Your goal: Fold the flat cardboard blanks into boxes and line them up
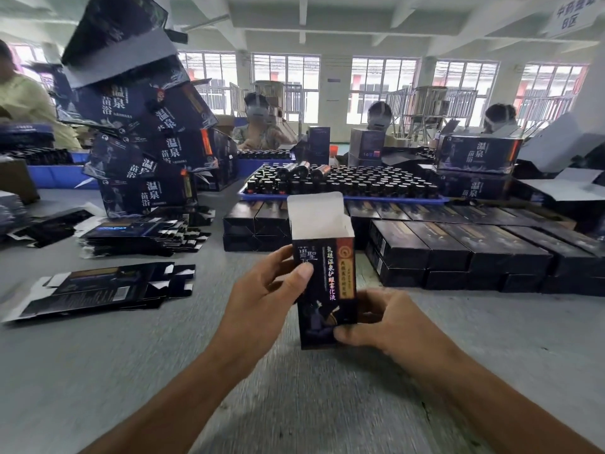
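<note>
Above table (98,371), box (322,273) between fingers (302,273)

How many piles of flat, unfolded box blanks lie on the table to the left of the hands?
2: a near pile of blanks by the left edge, and a far pile of blanks below the big stacked cartons. More may be hidden at the left.

a blue tray (343,198) packed with dark bottles (343,183) sits mid-table on the grey table (98,371). left of the tray rises a leaning stack of large dark cartons (147,136). right of the tray stand two more large cartons (478,155), one on the other. behind the tray three seated workers (258,126) face this way, windows (383,86) at their backs.
</note>
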